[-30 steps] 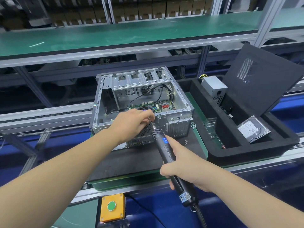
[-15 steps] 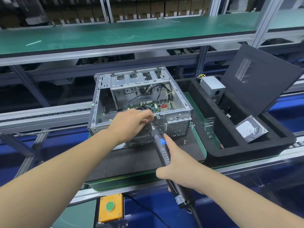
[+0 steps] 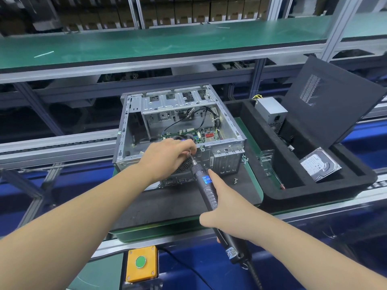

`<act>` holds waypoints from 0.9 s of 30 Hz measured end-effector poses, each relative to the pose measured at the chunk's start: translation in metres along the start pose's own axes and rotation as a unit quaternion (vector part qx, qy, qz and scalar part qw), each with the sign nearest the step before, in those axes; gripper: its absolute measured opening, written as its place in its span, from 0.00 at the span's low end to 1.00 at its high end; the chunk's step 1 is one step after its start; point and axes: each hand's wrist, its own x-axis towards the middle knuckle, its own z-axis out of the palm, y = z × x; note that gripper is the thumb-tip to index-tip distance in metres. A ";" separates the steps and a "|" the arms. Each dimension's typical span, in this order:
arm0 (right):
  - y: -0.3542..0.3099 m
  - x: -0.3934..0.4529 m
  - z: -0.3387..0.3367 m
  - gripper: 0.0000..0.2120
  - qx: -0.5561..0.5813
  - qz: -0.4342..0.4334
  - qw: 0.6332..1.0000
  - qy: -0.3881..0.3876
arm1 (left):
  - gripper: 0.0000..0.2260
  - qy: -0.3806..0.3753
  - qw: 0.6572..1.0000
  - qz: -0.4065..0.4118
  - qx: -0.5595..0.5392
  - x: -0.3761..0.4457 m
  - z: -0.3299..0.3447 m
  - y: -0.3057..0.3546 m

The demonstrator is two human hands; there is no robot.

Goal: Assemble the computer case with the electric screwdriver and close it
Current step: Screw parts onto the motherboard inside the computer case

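Nearest to me, at the bottom edge, a yellow box with a green button (image 3: 140, 262) sits on the bench rail. Just above it, my right hand (image 3: 227, 208) grasps the black electric screwdriver (image 3: 206, 185) around its handle, forefinger stretched along the barrel, with the tool angled up and to the left and its cord trailing off toward me. The bit tip meets the near top edge of the open computer case (image 3: 178, 130), which stands on a dark mat (image 3: 167, 204) in the middle of the bench. My left hand (image 3: 167, 158) rests on that same edge, fingers curled around the bit tip; whether they pinch a screw there I cannot tell. Inside the case I see a green circuit board and black cables. A loose screw (image 3: 235, 180) lies on the mat just right of the case. Further right, a black foam tray (image 3: 326, 187) holds a hard drive (image 3: 320, 167) and a grey power supply (image 3: 272, 114), with the black side panel (image 3: 335, 101) leaning upright in it. Beyond everything runs a long green shelf (image 3: 146, 45).
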 end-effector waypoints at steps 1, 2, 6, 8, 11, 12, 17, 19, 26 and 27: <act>0.000 0.000 0.000 0.55 0.000 0.000 1.000 0.000 | 0.09 0.000 1.000 0.000 0.000 0.000 0.000 0.000; 0.000 0.000 0.000 0.55 -0.001 -0.001 1.000 0.001 | 0.09 0.000 1.000 0.000 -0.001 0.000 0.000 0.000; 0.000 0.001 0.001 0.55 0.002 -0.002 1.000 0.005 | 0.09 0.001 1.000 -0.001 -0.010 -0.001 -0.001 0.000; 0.000 0.001 0.000 0.55 -0.001 -0.004 1.000 0.005 | 0.09 0.002 1.000 0.001 -0.011 -0.001 -0.001 0.000; -0.001 0.000 -0.001 0.54 0.015 -0.005 1.000 0.001 | 0.10 0.004 1.000 0.003 -0.011 -0.002 -0.001 0.001; -0.001 -0.001 -0.002 0.54 0.016 -0.004 1.000 0.000 | 0.10 0.005 1.000 0.004 -0.012 -0.002 -0.001 0.001; 0.001 -0.002 -0.005 0.54 0.015 -0.002 1.000 -0.002 | 0.09 0.003 1.000 0.003 -0.016 -0.002 -0.001 0.000; 0.002 -0.001 -0.005 0.54 0.015 -0.003 1.000 -0.001 | 0.09 0.003 1.000 0.003 -0.013 -0.001 -0.001 0.000; 0.003 0.000 -0.008 0.54 0.016 -0.006 1.000 -0.003 | 0.09 0.005 1.000 0.013 -0.017 -0.002 -0.002 -0.001; 0.003 -0.001 -0.009 0.54 0.021 -0.004 1.000 -0.005 | 0.09 0.004 1.000 0.013 -0.019 -0.002 -0.002 -0.001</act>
